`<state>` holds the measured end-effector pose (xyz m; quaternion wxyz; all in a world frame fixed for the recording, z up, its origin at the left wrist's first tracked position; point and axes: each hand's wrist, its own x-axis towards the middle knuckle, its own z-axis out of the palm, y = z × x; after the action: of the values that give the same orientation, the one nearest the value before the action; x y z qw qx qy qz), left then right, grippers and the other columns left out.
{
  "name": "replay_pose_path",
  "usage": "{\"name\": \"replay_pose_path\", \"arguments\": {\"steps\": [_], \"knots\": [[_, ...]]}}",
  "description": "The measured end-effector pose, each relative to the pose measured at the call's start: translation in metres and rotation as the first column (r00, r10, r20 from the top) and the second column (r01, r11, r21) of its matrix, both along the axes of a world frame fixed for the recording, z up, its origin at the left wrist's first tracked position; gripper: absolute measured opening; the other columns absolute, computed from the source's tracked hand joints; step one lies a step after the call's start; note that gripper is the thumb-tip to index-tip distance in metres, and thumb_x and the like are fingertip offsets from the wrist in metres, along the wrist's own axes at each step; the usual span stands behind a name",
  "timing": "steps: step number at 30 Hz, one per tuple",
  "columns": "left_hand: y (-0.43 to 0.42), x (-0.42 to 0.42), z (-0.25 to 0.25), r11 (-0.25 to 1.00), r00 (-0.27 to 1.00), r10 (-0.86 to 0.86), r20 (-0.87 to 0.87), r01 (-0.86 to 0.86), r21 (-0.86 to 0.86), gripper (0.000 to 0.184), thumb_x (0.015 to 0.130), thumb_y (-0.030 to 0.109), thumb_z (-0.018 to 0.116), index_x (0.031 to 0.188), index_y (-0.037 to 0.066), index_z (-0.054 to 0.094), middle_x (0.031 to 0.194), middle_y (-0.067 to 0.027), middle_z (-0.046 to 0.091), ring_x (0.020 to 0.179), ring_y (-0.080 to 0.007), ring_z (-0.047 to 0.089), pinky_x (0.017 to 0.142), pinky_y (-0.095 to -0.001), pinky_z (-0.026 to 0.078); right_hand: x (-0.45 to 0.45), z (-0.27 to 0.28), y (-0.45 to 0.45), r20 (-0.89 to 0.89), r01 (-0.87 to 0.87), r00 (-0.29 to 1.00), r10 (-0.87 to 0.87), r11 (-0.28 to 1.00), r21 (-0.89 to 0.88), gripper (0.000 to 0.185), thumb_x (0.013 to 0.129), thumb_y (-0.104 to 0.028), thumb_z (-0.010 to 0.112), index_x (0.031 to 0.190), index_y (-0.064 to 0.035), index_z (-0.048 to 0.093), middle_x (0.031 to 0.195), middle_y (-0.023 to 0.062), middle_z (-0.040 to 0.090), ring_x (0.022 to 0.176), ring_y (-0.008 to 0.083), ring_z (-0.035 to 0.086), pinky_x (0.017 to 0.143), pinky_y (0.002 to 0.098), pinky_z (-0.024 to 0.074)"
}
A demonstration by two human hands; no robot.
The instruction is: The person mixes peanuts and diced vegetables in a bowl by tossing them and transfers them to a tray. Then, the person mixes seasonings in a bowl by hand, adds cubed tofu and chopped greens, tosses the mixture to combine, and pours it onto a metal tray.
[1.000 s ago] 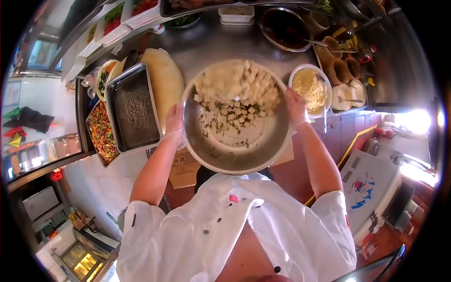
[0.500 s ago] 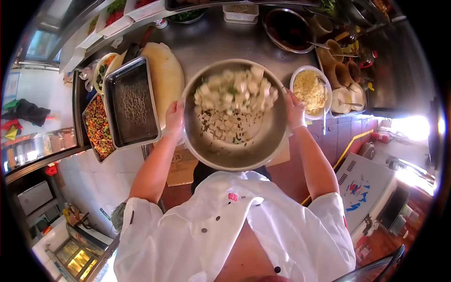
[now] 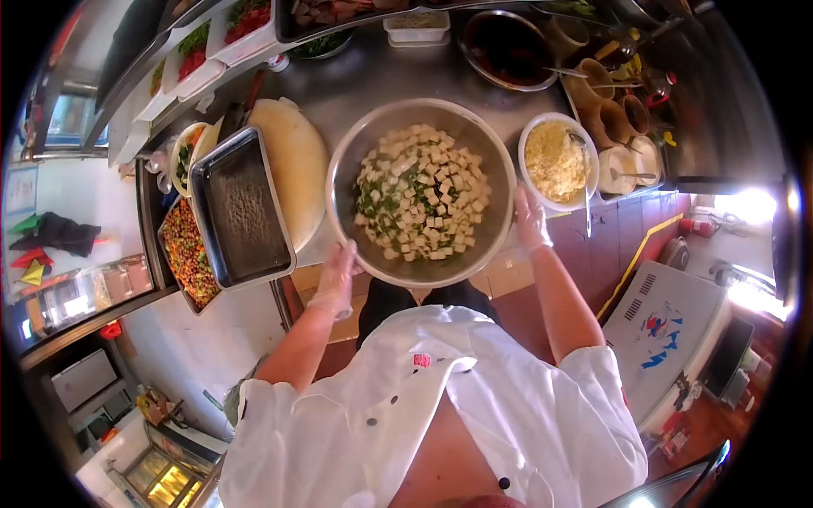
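A large metal mixing bowl [image 3: 498, 222] is in front of me at the counter's near edge. It holds pale diced cubes [image 3: 445, 173], perhaps tofu, mixed with chopped green herbs [image 3: 373, 203]. My left hand [image 3: 335, 279], in a clear thin glove, grips the rim at the lower left, its fingers partly hidden by the bowl. On the right side, my right hand [image 3: 531, 222], gloved too, holds the rim, fingers pointing away from me. I cannot tell whether the bowl's base touches the counter.
Left of the bowl are a round cutting board [image 3: 296, 169], a dark metal tray [image 3: 246, 269] and a tray of mixed diced vegetables [image 3: 188, 245]. To the right stands a white bowl of pale yellow crumbly food [image 3: 552, 165]. Farther back is a bowl of dark liquid [image 3: 508, 52].
The cubes were blurred, bunched toward the far side of the bowl; now they lie spread over its bottom with herbs showing. My left hand has slid nearer me along the rim.
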<state>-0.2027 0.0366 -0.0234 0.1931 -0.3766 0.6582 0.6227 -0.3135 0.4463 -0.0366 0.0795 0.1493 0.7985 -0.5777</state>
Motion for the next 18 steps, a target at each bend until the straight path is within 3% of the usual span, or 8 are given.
{"name": "replay_pose_path", "arguments": {"steps": [3, 7, 10, 11, 13, 14, 17, 18], "knots": [[-0.011, -0.053, 0.006, 0.986, 0.993, 0.120, 0.004, -0.118, -0.118, 0.060, 0.101, 0.051, 0.050, 0.142, 0.006, 0.045, 0.123, -0.0133, 0.059, 0.113, -0.0262, 0.058, 0.099, -0.0452, 0.047, 0.005, 0.008, -0.022, -0.030, 0.045, 0.999, -0.044, 0.999, 0.031, 0.055, 0.102, -0.043, 0.048, 0.143, -0.0070, 0.052, 0.141, 0.0162, 0.055, 0.129, 0.0306, 0.052, 0.111, 0.0388, 0.0369], [-0.033, -0.142, 0.010, 0.981, 0.981, 0.031, -0.190, 0.007, 0.193, 0.075, 0.100, 0.051, 0.051, 0.154, 0.003, 0.032, 0.152, -0.0170, 0.044, 0.131, -0.0284, 0.049, 0.111, -0.0372, 0.037, -0.043, 0.013, -0.029, 0.065, 0.065, 0.995, -0.070, 0.995, 0.070, 0.052, 0.102, -0.041, 0.048, 0.144, -0.0117, 0.052, 0.139, 0.0165, 0.057, 0.130, 0.0352, 0.052, 0.111, 0.0409, 0.0377], [-0.045, -0.174, -0.009, 0.986, 0.958, -0.048, -0.283, 0.001, -0.164, 0.060, 0.102, 0.045, 0.051, 0.143, 0.001, 0.047, 0.135, -0.0152, 0.058, 0.121, -0.0240, 0.055, 0.105, -0.0378, 0.042, -0.088, 0.023, -0.025, 0.065, 0.015, 0.997, -0.035, 0.956, 0.292, 0.047, 0.101, -0.041, 0.051, 0.139, -0.0144, 0.059, 0.130, 0.0150, 0.064, 0.123, 0.0301, 0.059, 0.106, 0.0384, 0.0425], [-0.034, -0.177, 0.023, 0.987, 0.960, 0.012, -0.280, -0.056, -0.150, 0.057, 0.102, 0.045, 0.051, 0.138, 0.001, 0.051, 0.130, -0.0140, 0.060, 0.117, -0.0225, 0.056, 0.102, -0.0375, 0.043, -0.095, 0.046, -0.024, 0.026, -0.005, 1.000, -0.005, 0.929, 0.370, 0.046, 0.100, -0.041, 0.053, 0.137, -0.0153, 0.062, 0.126, 0.0139, 0.067, 0.119, 0.0276, 0.061, 0.103, 0.0368, 0.0453], [-0.004, -0.177, 0.114, 0.976, 0.958, 0.140, -0.252, -0.176, -0.126, 0.052, 0.102, 0.044, 0.052, 0.129, 0.000, 0.057, 0.118, -0.0116, 0.064, 0.109, -0.0196, 0.057, 0.097, -0.0367, 0.046, -0.093, 0.129, -0.033, 0.044, 0.058, 0.997, -0.062, 0.995, 0.084, 0.048, 0.101, -0.039, 0.052, 0.138, -0.0100, 0.060, 0.132, 0.0141, 0.064, 0.123, 0.0278, 0.060, 0.105, 0.0366, 0.0444], [-0.012, -0.166, 0.101, 0.981, 0.939, 0.130, -0.318, -0.169, -0.098, 0.050, 0.102, 0.044, 0.052, 0.127, 0.000, 0.058, 0.116, -0.0112, 0.064, 0.106, -0.0190, 0.058, 0.095, -0.0364, 0.046, -0.095, 0.151, -0.039, 0.051, 0.088, 0.995, -0.084, 0.994, -0.066, 0.049, 0.101, -0.039, 0.052, 0.138, -0.0074, 0.059, 0.136, 0.0142, 0.063, 0.124, 0.0279, 0.059, 0.106, 0.0365, 0.0439], [-0.031, -0.100, 0.028, 0.983, 0.895, 0.158, -0.417, -0.182, -0.017, 0.049, 0.103, 0.043, 0.051, 0.129, 0.002, 0.056, 0.117, -0.0120, 0.063, 0.106, -0.0197, 0.059, 0.093, -0.0367, 0.048, -0.054, 0.086, -0.016, -0.187, 0.047, 0.982, -0.038, 0.998, 0.042, 0.047, 0.102, -0.037, 0.053, 0.139, -0.0093, 0.059, 0.135, 0.0129, 0.063, 0.124, 0.0256, 0.059, 0.108, 0.0365, 0.0431], [-0.022, -0.077, 0.012, 0.976, 0.911, 0.205, -0.358, -0.217, 0.008, 0.051, 0.104, 0.043, 0.049, 0.135, 0.003, 0.053, 0.124, -0.0136, 0.062, 0.111, -0.0215, 0.059, 0.096, -0.0377, 0.049, -0.035, 0.060, -0.018, -0.080, 0.064, 0.995, -0.052, 0.985, 0.162, 0.047, 0.101, -0.035, 0.055, 0.139, -0.0090, 0.059, 0.134, 0.0129, 0.064, 0.122, 0.0260, 0.060, 0.107, 0.0357, 0.0427]]}}
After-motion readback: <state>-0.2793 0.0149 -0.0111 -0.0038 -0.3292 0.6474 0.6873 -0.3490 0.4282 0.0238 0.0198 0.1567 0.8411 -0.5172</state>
